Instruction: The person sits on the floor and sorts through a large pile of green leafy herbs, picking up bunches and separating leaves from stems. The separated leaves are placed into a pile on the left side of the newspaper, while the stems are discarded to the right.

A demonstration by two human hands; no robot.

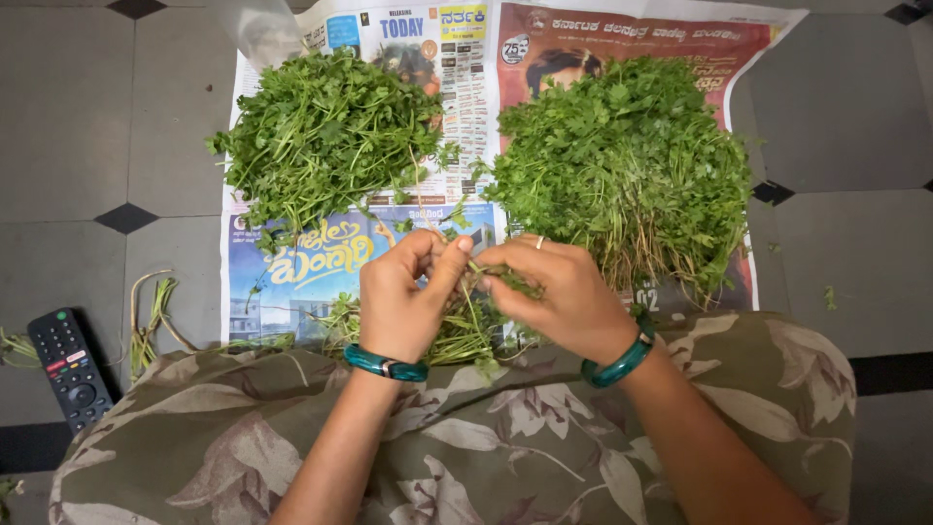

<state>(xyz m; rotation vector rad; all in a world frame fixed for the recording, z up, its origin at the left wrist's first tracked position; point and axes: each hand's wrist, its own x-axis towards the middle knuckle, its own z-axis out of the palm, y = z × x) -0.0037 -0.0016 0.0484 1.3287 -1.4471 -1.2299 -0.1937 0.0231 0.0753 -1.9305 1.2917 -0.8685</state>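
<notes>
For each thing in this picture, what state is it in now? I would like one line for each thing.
left hand: closed on herb stems
right hand: pinching the same sprig
herb sprig: held between both hands
left herb pile: heaped loose on the newspaper
right herb pile: heaped, stems toward the person
newspaper: spread flat on the floor
remote control: lying on the floor, untouched

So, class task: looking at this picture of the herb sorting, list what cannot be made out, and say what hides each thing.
Head view, all items:
- Sprig between the left hand and right hand: mostly covered by fingers.
- Newspaper middle: hidden under the left herb pile and right herb pile.
- Stems near the lap: partly behind the hands.
- Remote buttons: too small.
</notes>
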